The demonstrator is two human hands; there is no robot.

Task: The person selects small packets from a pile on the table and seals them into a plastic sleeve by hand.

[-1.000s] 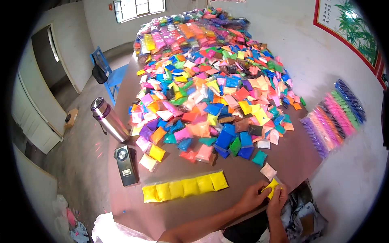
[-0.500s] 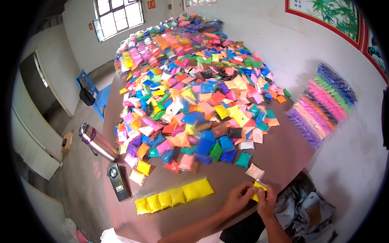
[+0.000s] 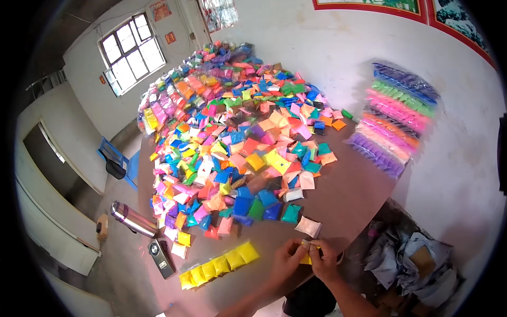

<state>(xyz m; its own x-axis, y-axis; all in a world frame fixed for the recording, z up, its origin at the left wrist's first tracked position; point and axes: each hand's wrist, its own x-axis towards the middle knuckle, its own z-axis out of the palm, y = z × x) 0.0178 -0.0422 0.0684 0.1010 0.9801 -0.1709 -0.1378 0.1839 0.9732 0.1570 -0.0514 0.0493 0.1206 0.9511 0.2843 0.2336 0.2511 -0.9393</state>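
My left hand (image 3: 288,259) and my right hand (image 3: 323,261) meet near the table's front edge, both pinching a small yellow packet (image 3: 306,258) that their fingers partly cover. Just beyond them lies a pale pink packet (image 3: 308,226). To the left, a joined strip of yellow packets (image 3: 219,266) rests on the brown table (image 3: 346,198). A large heap of small colourful packets (image 3: 243,153) spreads behind.
A steel thermos (image 3: 133,218) and a dark device (image 3: 161,259) stand at the left edge. Bundled coloured strips (image 3: 393,119) lie by the right wall. Crumpled paper (image 3: 417,264) fills a spot below right, and a blue chair (image 3: 124,164) is at the left.
The head view has turned and tilted, so the table and heap appear shifted left and lower. Both hands remain together at the yellow packet.
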